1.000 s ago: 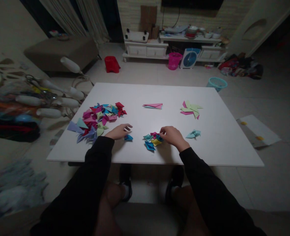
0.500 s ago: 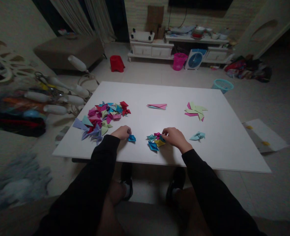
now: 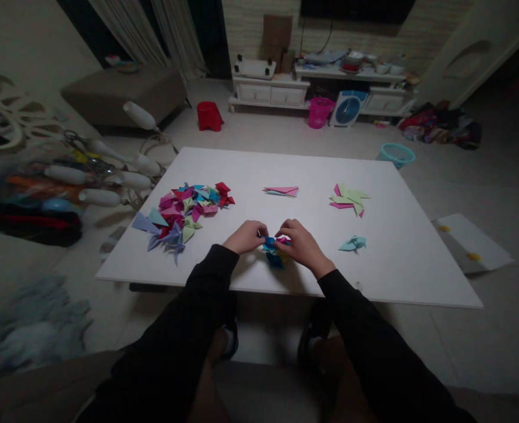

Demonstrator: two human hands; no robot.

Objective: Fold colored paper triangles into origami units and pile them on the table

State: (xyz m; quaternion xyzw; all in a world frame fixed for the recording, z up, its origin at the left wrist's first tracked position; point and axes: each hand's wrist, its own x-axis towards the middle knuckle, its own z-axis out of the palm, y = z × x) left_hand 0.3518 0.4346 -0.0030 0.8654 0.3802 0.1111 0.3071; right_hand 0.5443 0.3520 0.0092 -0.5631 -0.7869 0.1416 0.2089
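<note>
My left hand and my right hand meet near the front middle of the white table. Both are closed on a small joined cluster of folded paper pieces, blue, pink and yellow. The left fingers pinch a blue folded piece against the cluster. The right fingers grip the cluster's other side and hide part of it. A big heap of folded coloured pieces lies left of my left hand.
On the table lie a flat pink piece, a green and pink pile and a teal folded piece. A rack with white handles and scissors stands at the left. Floor holds a red stool, baskets, a fan.
My left hand picked up the blue piece from the table and carried it right to the cluster. My right hand stayed on the cluster, which shifted slightly left.
</note>
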